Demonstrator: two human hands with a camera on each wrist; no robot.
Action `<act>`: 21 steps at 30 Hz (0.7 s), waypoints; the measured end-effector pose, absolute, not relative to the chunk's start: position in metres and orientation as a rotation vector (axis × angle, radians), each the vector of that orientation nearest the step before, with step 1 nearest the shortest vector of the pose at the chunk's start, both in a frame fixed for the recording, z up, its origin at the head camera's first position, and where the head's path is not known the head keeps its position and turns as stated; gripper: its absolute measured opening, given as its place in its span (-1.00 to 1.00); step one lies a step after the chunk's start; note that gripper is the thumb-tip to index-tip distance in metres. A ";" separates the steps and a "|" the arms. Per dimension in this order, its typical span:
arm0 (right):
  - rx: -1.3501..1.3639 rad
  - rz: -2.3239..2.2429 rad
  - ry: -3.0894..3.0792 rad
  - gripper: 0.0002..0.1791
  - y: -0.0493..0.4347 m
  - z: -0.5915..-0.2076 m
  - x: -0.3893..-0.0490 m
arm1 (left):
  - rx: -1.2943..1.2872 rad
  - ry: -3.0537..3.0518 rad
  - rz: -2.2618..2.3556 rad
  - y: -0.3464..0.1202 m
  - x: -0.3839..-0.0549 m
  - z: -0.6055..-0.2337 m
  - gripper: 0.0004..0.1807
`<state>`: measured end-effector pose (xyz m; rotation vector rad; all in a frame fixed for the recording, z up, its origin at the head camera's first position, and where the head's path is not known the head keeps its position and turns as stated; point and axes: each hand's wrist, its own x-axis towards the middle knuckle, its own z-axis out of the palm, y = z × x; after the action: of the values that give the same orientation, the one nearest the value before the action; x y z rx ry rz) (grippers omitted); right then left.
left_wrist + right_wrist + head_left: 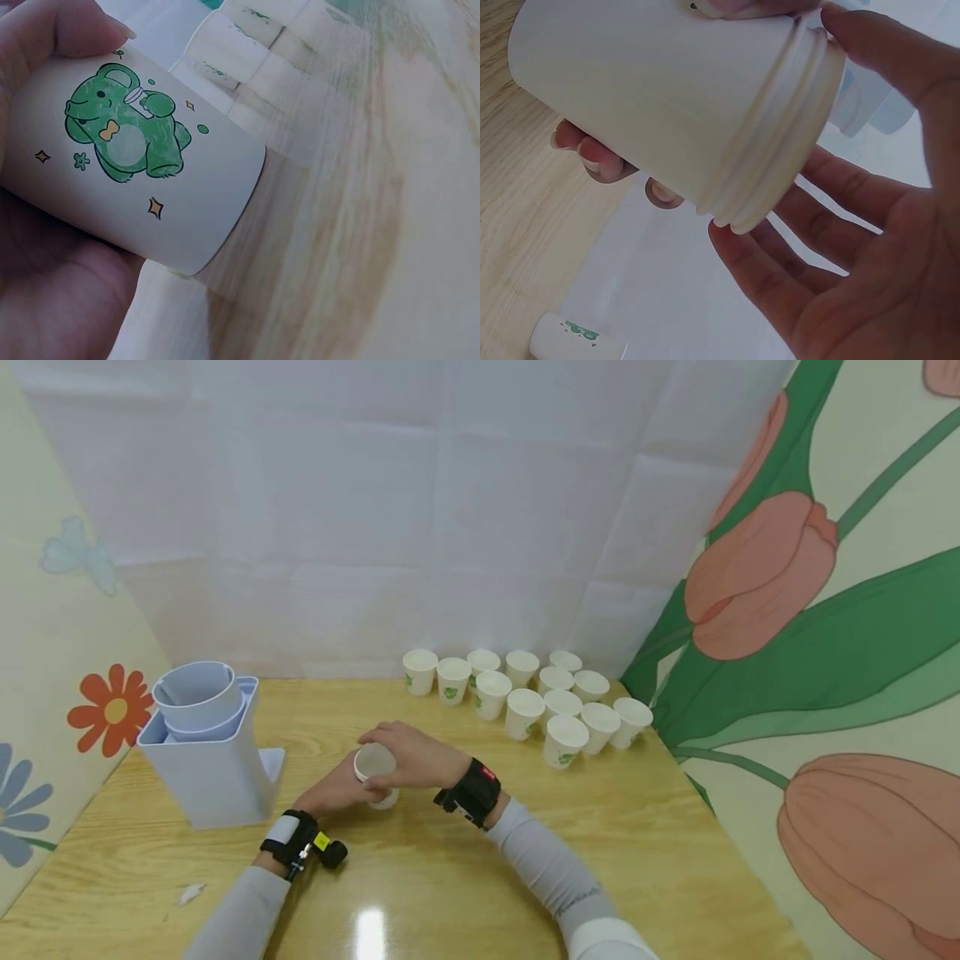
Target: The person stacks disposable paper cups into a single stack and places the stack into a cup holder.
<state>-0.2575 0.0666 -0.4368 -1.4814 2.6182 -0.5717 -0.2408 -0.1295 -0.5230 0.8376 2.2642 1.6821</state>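
A small nested stack of white paper cups [377,763] is held between both hands over the table, left of the standing cups. In the left wrist view a green cartoon animal is printed on the outer cup [150,135]. My left hand [336,791] grips the stack round its body, thumb on one side and fingers on the other. My right hand [423,760] holds the rim end. In the right wrist view three stacked rims [780,142] show, with the right thumb and fingertips touching the rim edge.
Several upright paper cups [525,710] stand grouped at the back right of the wooden table [450,885]. At the left is a pale blue square bin [217,781] with a round container [198,697] in its top. A white scrap [191,893] lies front left.
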 end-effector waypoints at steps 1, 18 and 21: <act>-1.483 -0.572 2.618 -0.30 0.067 -0.437 -0.258 | 0.836 2.268 1.685 -0.129 -0.241 -0.523 -0.25; -1.378 -0.806 2.581 -0.38 0.070 -0.442 -0.274 | 0.782 2.255 1.668 -0.125 -0.245 -0.521 -0.32; -1.369 -0.886 2.589 -0.42 0.067 -0.442 -0.289 | 0.761 2.254 1.678 -0.126 -0.245 -0.521 -0.27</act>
<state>-0.2889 0.0665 -0.4420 -1.3686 2.5893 -0.8860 -0.2454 -0.1263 -0.5211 0.7609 2.2542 1.6782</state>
